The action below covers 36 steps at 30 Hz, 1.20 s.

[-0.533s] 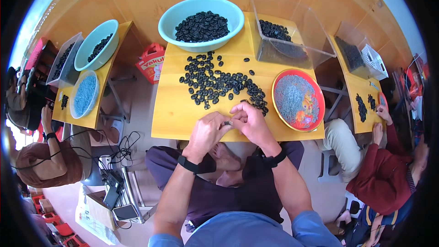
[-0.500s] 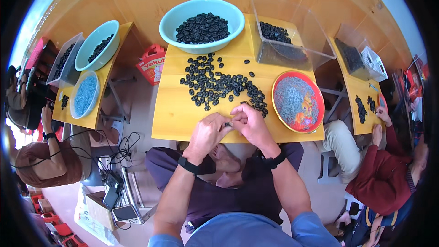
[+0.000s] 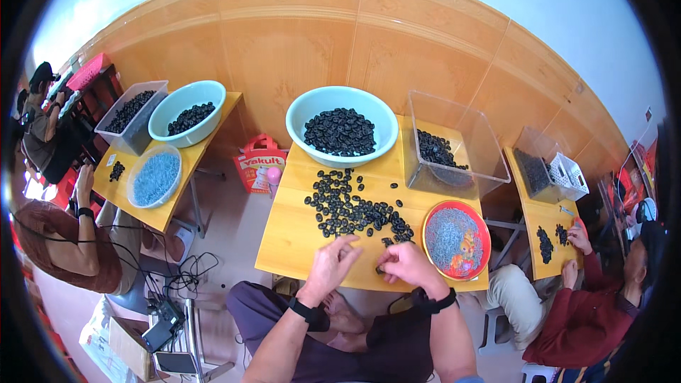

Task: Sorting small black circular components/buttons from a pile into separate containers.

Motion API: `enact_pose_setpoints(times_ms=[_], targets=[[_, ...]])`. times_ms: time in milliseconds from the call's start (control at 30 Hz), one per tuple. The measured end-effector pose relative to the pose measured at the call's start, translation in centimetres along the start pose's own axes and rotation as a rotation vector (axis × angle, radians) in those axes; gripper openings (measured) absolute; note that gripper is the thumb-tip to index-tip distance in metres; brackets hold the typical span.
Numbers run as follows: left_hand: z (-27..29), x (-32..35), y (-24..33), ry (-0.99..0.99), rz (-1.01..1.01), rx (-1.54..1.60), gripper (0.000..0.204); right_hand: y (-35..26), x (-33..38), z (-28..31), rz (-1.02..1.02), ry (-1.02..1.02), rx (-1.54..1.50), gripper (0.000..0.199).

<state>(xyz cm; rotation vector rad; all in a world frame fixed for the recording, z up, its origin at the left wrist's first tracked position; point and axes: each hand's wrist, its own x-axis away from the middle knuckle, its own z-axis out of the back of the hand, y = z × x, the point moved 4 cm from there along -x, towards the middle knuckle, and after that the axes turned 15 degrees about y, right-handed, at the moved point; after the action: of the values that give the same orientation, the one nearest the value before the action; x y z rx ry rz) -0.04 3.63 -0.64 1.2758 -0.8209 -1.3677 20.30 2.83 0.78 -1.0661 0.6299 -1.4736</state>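
My left hand (image 3: 330, 264) is at the near edge of a loose spread of small black oval pieces (image 3: 351, 207) on the yellow table. Its fingers stretch forward and nothing shows between them. To its right, my right hand (image 3: 410, 265) pinches a small dark piece (image 3: 381, 269) between thumb and fingers, low over the table's near part; it looks like one of the black ovals, though the fingers partly cover it. Beside my right hand stands a round red tray (image 3: 485, 245) with many thin silvery metal pins (image 3: 450, 232).
A light-blue basin (image 3: 389, 126) and a clear plastic bin (image 3: 489, 183) with more black pieces stand at the table's back. Co-workers sit at yellow tables left (image 3: 207, 143) and right (image 3: 543, 207). A red bag (image 3: 257, 170) and tangled cables (image 3: 186, 273) lie on the left.
My hands, earlier together at a small piece, have come apart. The left has opened toward the black pieces; the right keeps a small piece. The view has tilted up, showing more wall.
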Motion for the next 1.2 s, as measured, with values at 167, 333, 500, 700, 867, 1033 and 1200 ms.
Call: enact_pose_setpoints(times_ms=[167,333,500,700,867,1033,1200], targets=[[0.7,-1.1,-1.2,0.138,0.111,0.132,0.019,-10.2,-2.4,3.5,0.302,0.417,-0.744,0.021],[0.5,-1.3,-1.3,0.12,0.12,0.113,0.018,-8.6,-5.3,2.7,0.451,0.536,0.152,0.013],[0.2,-0.8,-1.5,0.116,0.126,0.115,0.016,-5.4,-4.6,-1.2,0.381,0.443,0.5,0.014],[-0.2,-0.8,-1.3,0.11,0.01,0.055,0.016,-4.3,-4.0,-2.1,0.471,0.505,0.669,0.012],[-0.6,-0.9,-0.3,0.017,-0.079,-0.024,0.027,-4.4,-2.6,-2.2,0.285,0.408,0.286,0.026],[-0.5,-0.7,-0.7,-0.037,-0.138,0.005,0.024,-2.7,-1.9,-2.6,0.211,0.377,-0.059,0.028],[-0.7,-0.4,-1.0,-0.051,0.013,-0.053,0.016,-1.0,-1.4,-4.0,0.092,0.339,-0.334,0.018]])
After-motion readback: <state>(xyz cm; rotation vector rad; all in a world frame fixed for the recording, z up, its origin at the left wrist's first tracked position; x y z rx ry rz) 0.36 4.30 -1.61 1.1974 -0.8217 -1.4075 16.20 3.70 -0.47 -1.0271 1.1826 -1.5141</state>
